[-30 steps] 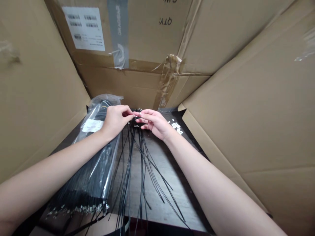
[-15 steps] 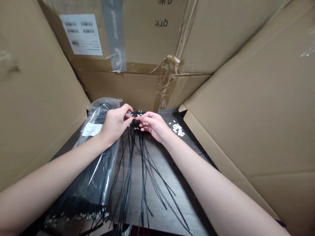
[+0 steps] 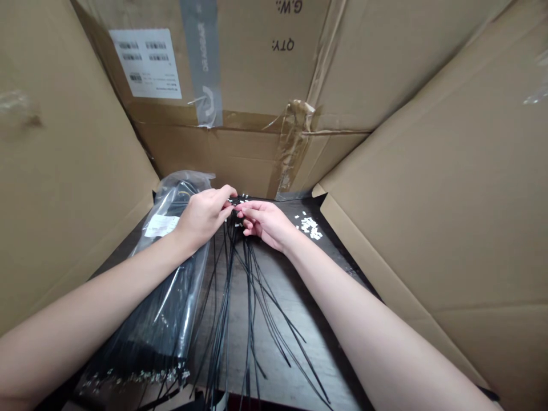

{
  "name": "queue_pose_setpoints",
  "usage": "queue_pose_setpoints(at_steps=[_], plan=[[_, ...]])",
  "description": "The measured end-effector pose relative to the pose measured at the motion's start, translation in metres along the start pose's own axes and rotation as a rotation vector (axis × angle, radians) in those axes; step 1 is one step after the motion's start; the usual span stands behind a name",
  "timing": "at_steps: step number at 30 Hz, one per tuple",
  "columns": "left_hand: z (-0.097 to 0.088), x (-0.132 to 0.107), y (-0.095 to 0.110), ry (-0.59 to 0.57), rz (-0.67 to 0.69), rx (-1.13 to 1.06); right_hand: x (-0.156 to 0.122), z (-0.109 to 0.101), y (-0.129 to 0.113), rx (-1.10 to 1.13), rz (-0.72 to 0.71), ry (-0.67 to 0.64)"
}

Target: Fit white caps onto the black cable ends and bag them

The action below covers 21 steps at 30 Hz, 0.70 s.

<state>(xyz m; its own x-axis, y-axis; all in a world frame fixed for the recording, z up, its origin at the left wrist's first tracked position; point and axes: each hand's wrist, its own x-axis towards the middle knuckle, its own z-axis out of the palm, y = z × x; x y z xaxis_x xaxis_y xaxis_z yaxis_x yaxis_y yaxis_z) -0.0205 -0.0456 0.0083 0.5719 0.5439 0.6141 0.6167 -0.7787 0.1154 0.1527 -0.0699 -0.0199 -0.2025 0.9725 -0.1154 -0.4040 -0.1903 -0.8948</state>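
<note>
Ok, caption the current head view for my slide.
Left hand and right hand close together at black strands; plastic bag left, white pieces right.

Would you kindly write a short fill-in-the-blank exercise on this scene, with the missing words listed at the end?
1. The clear bag lies to the ____ of the loose cords.
2. Those cords are ____ in colour.
3. The small bits scattered to the right of the right hand are coloured ____.
4. On the back box, the letters QTY appear ____ down.
Missing words: left; black; white; upside.
</note>
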Motion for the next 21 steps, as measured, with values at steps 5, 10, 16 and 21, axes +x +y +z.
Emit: queue_pose_setpoints(at_steps=[5, 10, 16, 21], plan=[[-0.0013, 0.0006, 0.0017, -0.037, 0.006, 0.021, 0.0025, 0.0003, -0.0003, 0.007, 0.032, 0.053], [-0.002, 0.0018, 0.002, -0.089, 0.062, 0.06, 0.0008, 0.0042, -0.0003, -0.021, 0.02, 0.046], [-0.0028, 0.0036, 0.0022, -0.132, 0.131, 0.152, 0.0014, 0.0052, 0.0021, -0.063, 0.013, 0.067], [-0.0067, 0.0047, 0.0056, -0.166, 0.123, 0.121, 0.0033, 0.0043, 0.0016, -0.071, 0.011, 0.062]])
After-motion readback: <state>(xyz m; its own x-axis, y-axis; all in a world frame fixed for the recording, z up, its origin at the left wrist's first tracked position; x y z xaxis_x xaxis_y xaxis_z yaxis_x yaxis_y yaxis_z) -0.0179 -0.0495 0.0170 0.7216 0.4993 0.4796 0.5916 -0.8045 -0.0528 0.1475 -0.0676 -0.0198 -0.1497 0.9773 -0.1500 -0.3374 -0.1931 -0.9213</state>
